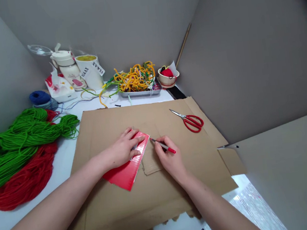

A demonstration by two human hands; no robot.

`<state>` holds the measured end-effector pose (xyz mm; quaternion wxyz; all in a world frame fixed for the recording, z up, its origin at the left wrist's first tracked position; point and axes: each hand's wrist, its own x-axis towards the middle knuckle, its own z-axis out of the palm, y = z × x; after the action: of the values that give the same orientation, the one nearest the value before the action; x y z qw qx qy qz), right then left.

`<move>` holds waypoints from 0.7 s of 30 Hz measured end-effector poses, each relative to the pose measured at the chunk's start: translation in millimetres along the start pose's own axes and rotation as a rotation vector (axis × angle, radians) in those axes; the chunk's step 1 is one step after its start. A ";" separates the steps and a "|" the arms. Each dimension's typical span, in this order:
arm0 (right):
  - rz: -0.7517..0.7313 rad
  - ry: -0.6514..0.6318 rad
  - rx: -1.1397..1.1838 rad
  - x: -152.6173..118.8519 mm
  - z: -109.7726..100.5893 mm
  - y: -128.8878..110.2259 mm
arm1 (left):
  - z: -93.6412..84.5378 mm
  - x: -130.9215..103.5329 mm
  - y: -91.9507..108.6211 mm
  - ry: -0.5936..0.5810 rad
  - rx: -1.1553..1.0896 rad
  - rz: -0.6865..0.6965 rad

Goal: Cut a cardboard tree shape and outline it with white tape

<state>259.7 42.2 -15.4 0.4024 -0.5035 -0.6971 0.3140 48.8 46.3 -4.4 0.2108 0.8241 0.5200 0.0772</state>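
My left hand (pixel 124 148) lies with its fingers spread on a red card (pixel 128 174), pressing it against a smaller piece of brown cardboard (pixel 151 163). My right hand (pixel 169 156) is closed round a red pen (pixel 166 147), whose tip is by the upper right edge of the red card. Both pieces rest on a large cardboard sheet (pixel 111 209). Red-handled scissors (pixel 189 120) lie on the sheet, beyond my right hand, with their blades pointing to the upper left.
Green yarn (pixel 14 143) and red yarn (pixel 27 179) are heaped at the left. Along the back stand a tissue pack (pixel 60 88), a jar (pixel 71 74), a white cup (pixel 92 75), a tray (pixel 141 93) of orange cords and a bowl (pixel 168 79). Grey partitions enclose the table.
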 end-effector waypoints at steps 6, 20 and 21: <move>-0.006 -0.022 0.003 -0.1 0.6 1.8 | -2.4 0.2 1.7 -0.012 0.009 0.004; 0.053 -0.046 0.063 7.2 -6.7 -11.7 | -2.7 -0.4 1.7 -0.007 0.003 0.000; 0.061 -0.051 0.095 6.9 -6.0 -11.1 | -2.5 -0.3 1.3 -0.003 0.004 -0.001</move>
<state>258.8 45.7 -1.5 0.3980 -0.4967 -0.6759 0.3716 48.8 46.1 -1.5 0.2101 0.8245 0.5200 0.0747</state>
